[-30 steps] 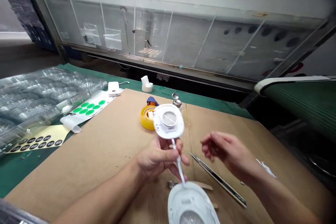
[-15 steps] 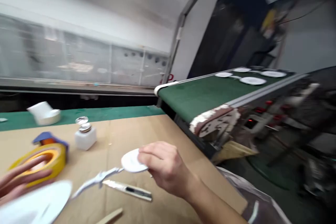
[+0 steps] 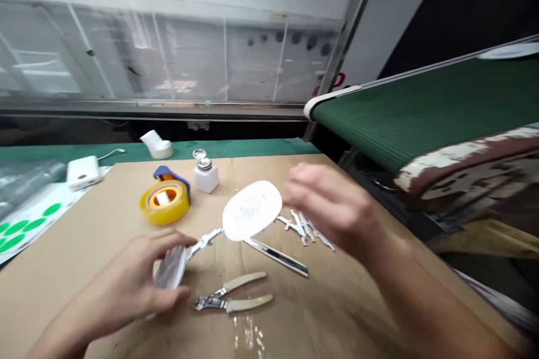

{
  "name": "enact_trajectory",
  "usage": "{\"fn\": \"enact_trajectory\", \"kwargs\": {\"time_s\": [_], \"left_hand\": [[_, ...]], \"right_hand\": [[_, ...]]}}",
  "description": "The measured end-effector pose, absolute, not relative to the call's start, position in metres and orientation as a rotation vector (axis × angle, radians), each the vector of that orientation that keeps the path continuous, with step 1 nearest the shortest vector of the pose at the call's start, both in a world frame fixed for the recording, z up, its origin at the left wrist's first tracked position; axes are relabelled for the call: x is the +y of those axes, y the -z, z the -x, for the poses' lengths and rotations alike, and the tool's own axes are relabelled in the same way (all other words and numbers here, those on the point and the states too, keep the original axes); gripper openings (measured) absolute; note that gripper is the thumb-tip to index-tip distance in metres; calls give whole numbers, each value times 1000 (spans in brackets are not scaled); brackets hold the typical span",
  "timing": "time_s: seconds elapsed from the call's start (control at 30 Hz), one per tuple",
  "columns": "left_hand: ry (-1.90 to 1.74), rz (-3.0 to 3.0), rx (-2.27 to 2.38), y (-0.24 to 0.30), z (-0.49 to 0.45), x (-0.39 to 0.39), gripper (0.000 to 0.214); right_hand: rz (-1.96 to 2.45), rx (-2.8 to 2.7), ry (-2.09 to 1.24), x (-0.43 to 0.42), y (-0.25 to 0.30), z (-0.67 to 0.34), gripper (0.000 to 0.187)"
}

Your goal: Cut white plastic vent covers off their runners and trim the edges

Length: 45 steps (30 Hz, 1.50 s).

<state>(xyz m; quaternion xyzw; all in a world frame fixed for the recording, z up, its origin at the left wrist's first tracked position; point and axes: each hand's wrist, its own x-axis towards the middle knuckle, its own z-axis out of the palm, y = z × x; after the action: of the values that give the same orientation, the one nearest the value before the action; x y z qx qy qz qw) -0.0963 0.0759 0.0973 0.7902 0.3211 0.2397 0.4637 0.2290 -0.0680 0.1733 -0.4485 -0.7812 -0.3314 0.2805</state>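
A white plastic piece has two flat oval discs joined by a thin runner (image 3: 205, 242). My left hand (image 3: 143, 275) is closed round the left disc (image 3: 172, 268), which is turned nearly edge-on. The right disc (image 3: 251, 210) faces up, with faint markings in its middle. Just beside its right edge is my right hand (image 3: 332, 207), fingers curled together and slightly blurred; whether they grip the edge cannot be made out. Below lie a utility knife (image 3: 278, 258) and nippers (image 3: 233, 293) with pale handles. Several loose runner pieces (image 3: 303, 226) lie near my right hand.
Yellow tape (image 3: 165, 205), a white pump bottle (image 3: 206, 178) and a white roll (image 3: 160, 148) stand on the cardboard-covered table and its green back edge. At left are a white box (image 3: 83, 173) and a sheet with green ovals (image 3: 25, 227). A green conveyor (image 3: 455, 101) rises at right.
The view has swung left and down. My left hand has turned its disc from face-up to nearly edge-on. My right hand's fingers, earlier over the right disc, are now at its edge.
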Motion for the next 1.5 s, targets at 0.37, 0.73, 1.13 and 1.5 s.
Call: {"fn": "enact_trajectory", "kwargs": {"time_s": [0.37,0.73,1.13,1.5], "left_hand": [[-825,-1815,1202,-93,78,88,73],[-1047,-2087,1085,-78,63,75,60],[-1014,-2323,884,-85,53,45,76],[-1066,-2333,790,-83,50,39,84]], "right_hand": [[1418,-2240,76,-73,-77,-169,44],[1414,-1736,-909,-85,-54,-165,36],[1176,-903,-1669,-88,-60,-166,32],[1326,-1042,-1622,-95,-67,-167,28]]}}
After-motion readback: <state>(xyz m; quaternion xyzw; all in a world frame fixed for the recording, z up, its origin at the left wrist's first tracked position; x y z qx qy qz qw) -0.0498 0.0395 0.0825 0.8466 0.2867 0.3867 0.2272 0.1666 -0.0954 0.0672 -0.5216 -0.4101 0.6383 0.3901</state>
